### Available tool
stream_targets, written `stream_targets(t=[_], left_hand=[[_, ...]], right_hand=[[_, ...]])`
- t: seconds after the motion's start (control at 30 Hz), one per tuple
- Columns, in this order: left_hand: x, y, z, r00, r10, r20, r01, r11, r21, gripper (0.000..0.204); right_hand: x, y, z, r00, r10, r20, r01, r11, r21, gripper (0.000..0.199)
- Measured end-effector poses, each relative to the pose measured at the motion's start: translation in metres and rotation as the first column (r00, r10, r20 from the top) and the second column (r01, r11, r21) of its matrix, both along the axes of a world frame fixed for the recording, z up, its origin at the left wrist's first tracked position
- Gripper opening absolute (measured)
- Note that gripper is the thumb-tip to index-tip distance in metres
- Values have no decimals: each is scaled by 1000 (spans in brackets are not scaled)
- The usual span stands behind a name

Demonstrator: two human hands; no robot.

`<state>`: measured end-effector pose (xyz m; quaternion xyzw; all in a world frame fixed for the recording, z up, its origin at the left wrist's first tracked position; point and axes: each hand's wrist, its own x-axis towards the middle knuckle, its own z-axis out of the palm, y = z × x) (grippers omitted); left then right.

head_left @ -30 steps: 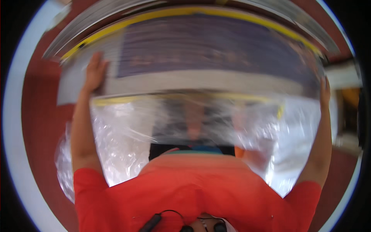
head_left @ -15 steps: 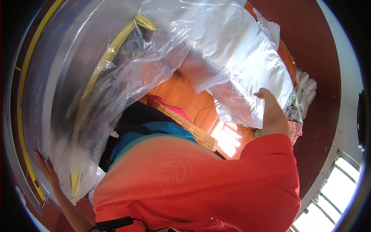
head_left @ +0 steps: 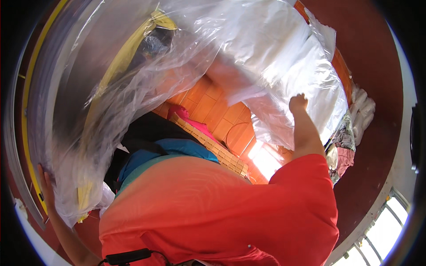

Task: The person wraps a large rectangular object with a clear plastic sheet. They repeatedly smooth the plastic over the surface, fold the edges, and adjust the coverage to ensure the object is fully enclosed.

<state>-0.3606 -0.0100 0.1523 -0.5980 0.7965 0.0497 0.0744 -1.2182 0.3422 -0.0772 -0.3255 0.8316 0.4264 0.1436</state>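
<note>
A large clear plastic sheet point(head_left: 257, 48) spreads in wrinkled folds across the upper middle and down the left side. My right hand point(head_left: 298, 103) is closed against its bright right part, with the forearm reaching up from a red sleeve. At the far left, my left hand point(head_left: 47, 189) lies with fingers stretched along the outer side of the sheet's hanging folds. A yellow strip point(head_left: 120, 62) runs lengthwise through the plastic on the left.
Below the sheet's opening lies a shiny orange tiled floor point(head_left: 213, 106). A woven tan mat-like strip point(head_left: 208, 144) and a pink cloth point(head_left: 197, 124) are near my body. Bundled white plastic point(head_left: 363, 113) and crumpled fabrics point(head_left: 344, 159) sit at the right.
My right hand has turned at the wrist and shifted slightly up and left over the plastic. The left hand has slid slightly lower. The whole view has tilted a little.
</note>
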Motion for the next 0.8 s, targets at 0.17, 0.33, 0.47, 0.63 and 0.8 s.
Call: stream_targets(t=[0.17,0.33,0.47,0.63,0.8], left_hand=[[-30,-42,24,981,-133,143,160,967,-199,40],[-276,-22,55,828,-470,-306,461,881,-105,48],[-382,10,47,282,-132,-950,757,639,136,53],[-346,59,33,476,-382,-792,866,360,347,34],[-114,68,23,756,-188,-627,404,887,221,33]], right_hand=[[17,-87,50,687,208,696,-58,971,-233,18],[173,-207,182,176,608,774,63,778,-625,19],[280,-278,306,-147,763,630,144,646,-749,13],[285,-329,401,53,944,327,459,267,-847,15],[279,-372,380,101,878,468,217,439,-872,21]])
